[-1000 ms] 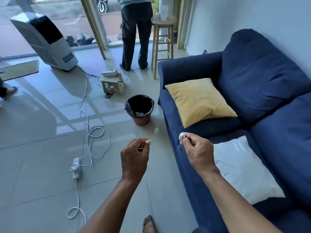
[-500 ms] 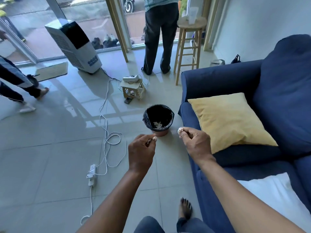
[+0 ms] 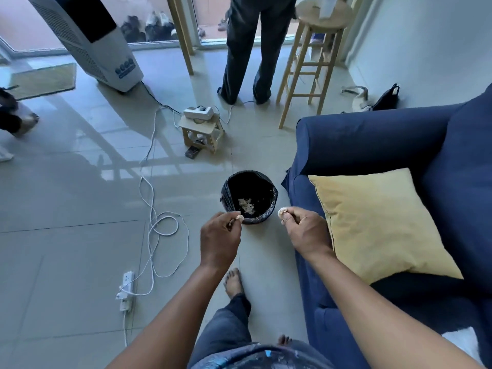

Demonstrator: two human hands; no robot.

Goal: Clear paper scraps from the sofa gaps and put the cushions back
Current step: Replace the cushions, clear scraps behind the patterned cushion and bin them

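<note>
From the head view, the person has stepped closer to the bin since half a second ago: the black-lined bin [image 3: 249,197], which sat beyond both fists, now lies just past the knuckles, its near rim partly hidden by the left hand [image 3: 219,239]. The white cushion [image 3: 462,346] has slid almost out of frame and shows only as a sliver at the sofa's near edge, low in the right corner. The yellow cushion [image 3: 380,222] lies flat on the seat of the blue sofa [image 3: 372,145], against the far armrest, much as before.

The left hand's fingers are curled, pinching a small paper scrap [image 3: 238,217] between thumb and forefinger, over the bin's near rim. The right hand [image 3: 306,230] is also clenched, gripping a crumpled white paper wad [image 3: 282,211] at its fingertips, just beside the bin's right edge and in front of the sofa's front edge. Both scraps are pale, wrinkled and tiny. More pale scraps [image 3: 246,205] lie at the bottom of the bin.

On the tiled floor [image 3: 66,249] a white cable [image 3: 159,225] loops to a power strip [image 3: 126,287]. A wooden stool [image 3: 314,59] stands near another person's legs [image 3: 247,49].
</note>
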